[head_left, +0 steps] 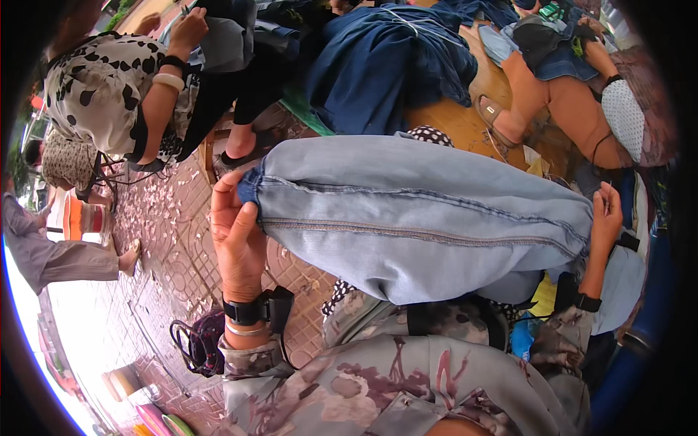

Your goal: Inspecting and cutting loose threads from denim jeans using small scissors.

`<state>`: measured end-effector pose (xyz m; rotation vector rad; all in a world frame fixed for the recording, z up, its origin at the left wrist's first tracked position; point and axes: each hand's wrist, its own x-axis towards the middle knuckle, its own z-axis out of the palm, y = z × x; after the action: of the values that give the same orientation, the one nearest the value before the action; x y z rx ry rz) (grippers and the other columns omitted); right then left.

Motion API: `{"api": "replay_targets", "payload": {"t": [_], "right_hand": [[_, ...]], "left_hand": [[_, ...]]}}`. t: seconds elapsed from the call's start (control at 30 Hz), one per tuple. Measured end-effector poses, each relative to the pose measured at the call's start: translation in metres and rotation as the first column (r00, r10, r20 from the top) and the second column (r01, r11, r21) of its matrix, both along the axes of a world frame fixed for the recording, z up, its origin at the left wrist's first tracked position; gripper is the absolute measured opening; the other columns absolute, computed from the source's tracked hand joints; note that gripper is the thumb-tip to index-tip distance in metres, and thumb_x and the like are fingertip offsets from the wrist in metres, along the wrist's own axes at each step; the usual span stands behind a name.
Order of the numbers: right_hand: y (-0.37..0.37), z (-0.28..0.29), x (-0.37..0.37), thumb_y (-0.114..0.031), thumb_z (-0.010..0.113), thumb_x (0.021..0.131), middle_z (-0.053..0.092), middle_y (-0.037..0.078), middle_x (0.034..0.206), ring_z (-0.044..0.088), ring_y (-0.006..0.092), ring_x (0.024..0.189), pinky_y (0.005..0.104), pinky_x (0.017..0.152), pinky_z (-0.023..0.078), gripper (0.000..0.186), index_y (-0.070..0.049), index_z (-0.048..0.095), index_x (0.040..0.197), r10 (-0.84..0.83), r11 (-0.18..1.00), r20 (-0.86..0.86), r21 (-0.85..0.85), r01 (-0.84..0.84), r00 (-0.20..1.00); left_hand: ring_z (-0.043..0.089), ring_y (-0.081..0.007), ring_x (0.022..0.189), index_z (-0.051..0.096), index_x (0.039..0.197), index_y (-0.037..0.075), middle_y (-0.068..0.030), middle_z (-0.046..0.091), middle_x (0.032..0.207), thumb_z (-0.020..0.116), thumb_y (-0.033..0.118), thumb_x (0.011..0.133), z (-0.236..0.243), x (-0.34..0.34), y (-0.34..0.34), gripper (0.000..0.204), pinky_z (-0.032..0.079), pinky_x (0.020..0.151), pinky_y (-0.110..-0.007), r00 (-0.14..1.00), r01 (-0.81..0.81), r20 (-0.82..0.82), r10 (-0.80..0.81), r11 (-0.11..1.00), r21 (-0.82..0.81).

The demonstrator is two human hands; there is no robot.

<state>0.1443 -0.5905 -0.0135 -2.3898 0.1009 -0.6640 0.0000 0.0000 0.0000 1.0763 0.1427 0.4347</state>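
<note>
A light blue denim trouser leg (407,196), turned so that its seams show, stretches across my lap between both hands. My left hand (238,232) pinches its darker blue end at the left, with the thumb in front and the fingers behind. At the right, my right hand (605,221) grips the other end, where the cloth bunches up. Two stitched seams run lengthwise between the hands. The fabric hides part of my right fingers.
A tied heap of dark blue denim (389,62) lies ahead. Seated people with denim are at far left and far right, one in a spotted top (109,91), one in orange-brown trousers (552,102). Scraps litter the paved ground (167,232). A person walks at left.
</note>
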Motion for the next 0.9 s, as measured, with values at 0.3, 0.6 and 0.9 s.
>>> {"api": "replay_targets", "payload": {"t": [0.3,0.6,0.9], "right_hand": [[0.206,0.068,-0.044,-0.005,0.066,0.080,0.060,0.000,0.089,0.040,0.0027,0.060,0.0179,0.053,0.034,0.015,-0.002,0.063,0.094,0.555,0.832,-0.115,0.081,-0.549,0.824],[0.296,0.088,-0.064,-0.009,0.075,0.074,0.063,0.004,0.091,0.043,0.0060,0.055,0.0192,0.048,0.034,0.025,-0.003,0.064,0.096,0.848,0.524,-0.041,0.222,-0.822,0.529],[0.311,0.078,-0.070,-0.015,0.076,0.076,0.060,0.002,0.080,0.037,0.0027,0.054,0.0192,0.047,0.030,0.032,-0.001,0.061,0.101,0.785,0.502,0.011,0.575,-0.647,0.619]], "left_hand": [[0.052,-0.0181,0.112,0.040,0.133,0.002,-0.0101,0.054,0.123,0.060,0.005,0.083,0.029,0.002,-0.018,0.055,0.036,0.101,-0.031,0.997,-0.029,-0.062,0.039,0.987,0.159],[0.051,-0.0217,0.116,0.022,0.141,0.000,-0.0143,0.054,0.122,0.065,0.005,0.080,0.062,0.016,-0.061,0.075,0.035,0.103,-0.034,0.966,0.255,0.056,-0.252,0.966,-0.041],[0.054,-0.0190,0.111,0.023,0.141,0.001,-0.0155,0.056,0.118,0.048,-0.011,0.084,0.049,0.017,-0.105,0.064,0.040,0.094,-0.028,0.902,0.420,0.013,-0.432,0.883,0.209]]}}
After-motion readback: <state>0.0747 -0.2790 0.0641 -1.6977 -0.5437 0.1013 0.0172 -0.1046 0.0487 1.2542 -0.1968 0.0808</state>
